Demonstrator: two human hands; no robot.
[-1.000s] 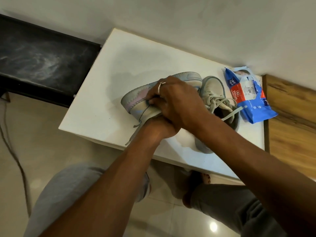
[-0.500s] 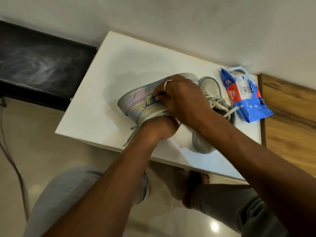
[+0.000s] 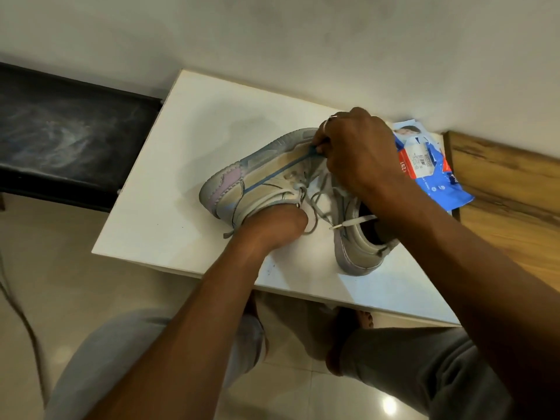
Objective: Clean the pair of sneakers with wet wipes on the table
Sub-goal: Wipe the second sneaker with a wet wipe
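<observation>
Our right hand (image 3: 360, 153) has slid along the sneaker (image 3: 260, 177) toward its toe, fingers curled, wipe unseen; our left hand (image 3: 272, 225), hidden inside, props it on the counter (image 3: 188, 140). Wiping seems underway; next, rotate it

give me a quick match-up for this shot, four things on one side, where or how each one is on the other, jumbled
Things:
1. tilted sneaker
2. second sneaker
3. wipes pack
4. right hand

Place or state:
a. stands on its sole on the table, opening up
b. fingers curled at the tilted sneaker's toe
c. blue, lying at the table's far right side
d. turned on its side, with the left hand pushed into its opening

Pairs: 1-d, 2-a, 3-c, 4-b
</observation>
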